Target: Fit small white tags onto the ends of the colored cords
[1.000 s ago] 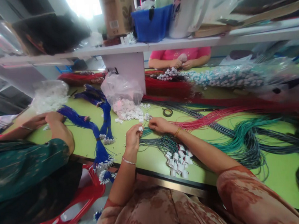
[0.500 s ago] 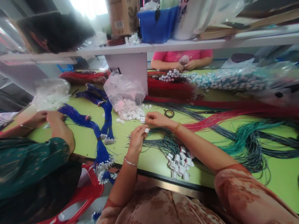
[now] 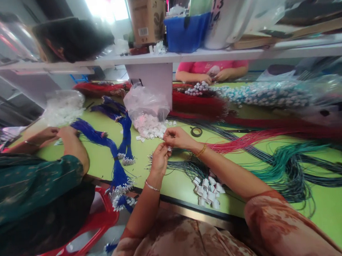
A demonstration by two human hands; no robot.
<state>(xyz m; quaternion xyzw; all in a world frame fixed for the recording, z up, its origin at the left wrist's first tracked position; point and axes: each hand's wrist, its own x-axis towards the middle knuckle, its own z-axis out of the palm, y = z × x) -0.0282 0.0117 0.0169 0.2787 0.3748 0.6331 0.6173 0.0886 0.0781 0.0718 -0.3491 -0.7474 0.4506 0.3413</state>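
Note:
My left hand [image 3: 159, 160] is closed in a pinch on a small white plastic connector [image 3: 169, 148], which shows beside the fingertips. Just above it, my right hand [image 3: 178, 138] is also pinched, its fingertips close against those of the left; what lies between them is hidden. Below my right forearm, a bundle of thin dark wires [image 3: 193, 167] ends in a cluster of white connectors [image 3: 208, 191]. Behind my hands, loose white connectors [image 3: 151, 126] spill from a clear plastic bag [image 3: 147, 100].
A co-worker's hands [image 3: 58, 134] are at the left near blue wire bundles [image 3: 114, 151]. Another person in pink [image 3: 212, 67] sits across. Black tape [image 3: 196, 131], red wires [image 3: 239, 140] and green wires [image 3: 284, 155] lie rightward. A shelf [image 3: 102, 62] spans overhead.
My right hand has come left, its fingertips now nearer those of my left hand and covering a white piece seen before. The whole view has shifted slightly.

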